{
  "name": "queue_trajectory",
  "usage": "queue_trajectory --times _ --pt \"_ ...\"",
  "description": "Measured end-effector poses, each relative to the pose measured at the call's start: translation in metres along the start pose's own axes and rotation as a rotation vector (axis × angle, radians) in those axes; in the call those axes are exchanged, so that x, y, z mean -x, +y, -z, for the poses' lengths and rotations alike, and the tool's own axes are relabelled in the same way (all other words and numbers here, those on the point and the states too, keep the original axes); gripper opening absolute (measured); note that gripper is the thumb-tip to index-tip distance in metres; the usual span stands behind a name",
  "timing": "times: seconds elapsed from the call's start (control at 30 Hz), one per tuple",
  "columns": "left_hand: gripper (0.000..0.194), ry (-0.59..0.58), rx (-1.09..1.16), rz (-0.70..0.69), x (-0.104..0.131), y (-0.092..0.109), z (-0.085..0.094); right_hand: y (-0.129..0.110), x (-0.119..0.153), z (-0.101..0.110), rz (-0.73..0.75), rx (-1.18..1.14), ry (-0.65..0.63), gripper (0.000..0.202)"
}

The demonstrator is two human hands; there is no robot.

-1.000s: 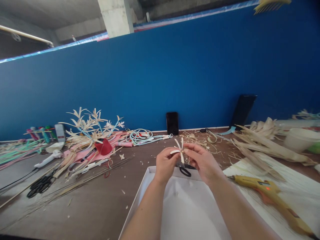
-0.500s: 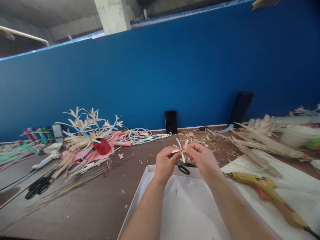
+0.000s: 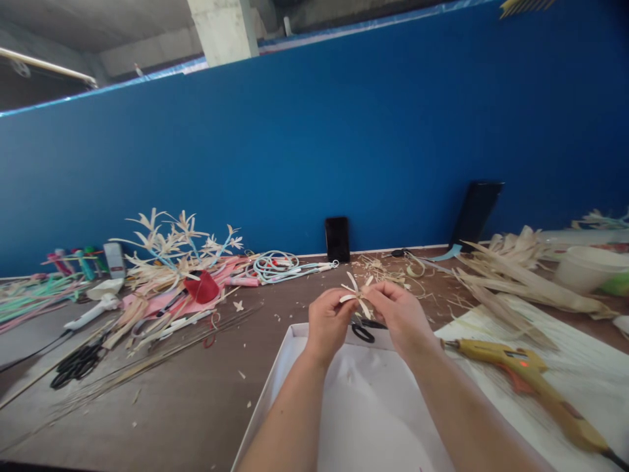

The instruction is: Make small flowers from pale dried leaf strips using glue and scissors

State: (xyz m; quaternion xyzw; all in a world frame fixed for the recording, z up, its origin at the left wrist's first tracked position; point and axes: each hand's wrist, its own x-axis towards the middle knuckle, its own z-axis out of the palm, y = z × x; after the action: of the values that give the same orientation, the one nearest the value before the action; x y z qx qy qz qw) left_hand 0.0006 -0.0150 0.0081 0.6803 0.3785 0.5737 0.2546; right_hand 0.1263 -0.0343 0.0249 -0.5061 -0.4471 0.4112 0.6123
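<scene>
Both forearms reach up from the bottom edge of the frame and slant inward, so the hands meet a little right of centre and below mid-height. The left hand (image 3: 327, 322) has its back turned to the camera, fingers curled, thumb and fingertips pinching the left side of a small pale strip flower (image 3: 358, 296). The right hand (image 3: 401, 318) comes in from the right at a flatter angle, its thumb and forefinger closed on the flower's right side, the other fingers folded beneath. The flower hangs between the two sets of fingertips, narrow petals splayed up, down and left. Under the wrists and forearms, at bottom centre, lies a white box (image 3: 366, 400); black-handled scissors (image 3: 362, 334) show just below the flower, at the box's far edge. A yellow glue gun (image 3: 523, 366) lies at lower right, beside the right forearm.
</scene>
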Motion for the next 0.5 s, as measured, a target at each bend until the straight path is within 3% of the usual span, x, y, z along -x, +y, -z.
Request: queue_trajectory --times 0.23,0.5 --pt "0.008 0.026 0.056 0.02 -0.0005 -0.0005 -0.0002 -0.0024 0.0003 -0.0012 -0.061 -0.125 -0.059 0.025" --pt "0.012 -0.013 0.112 0.024 -0.0004 -0.0046 -0.0018 -0.0037 -0.0002 -0.0004 -0.042 -0.137 -0.038 0.031"
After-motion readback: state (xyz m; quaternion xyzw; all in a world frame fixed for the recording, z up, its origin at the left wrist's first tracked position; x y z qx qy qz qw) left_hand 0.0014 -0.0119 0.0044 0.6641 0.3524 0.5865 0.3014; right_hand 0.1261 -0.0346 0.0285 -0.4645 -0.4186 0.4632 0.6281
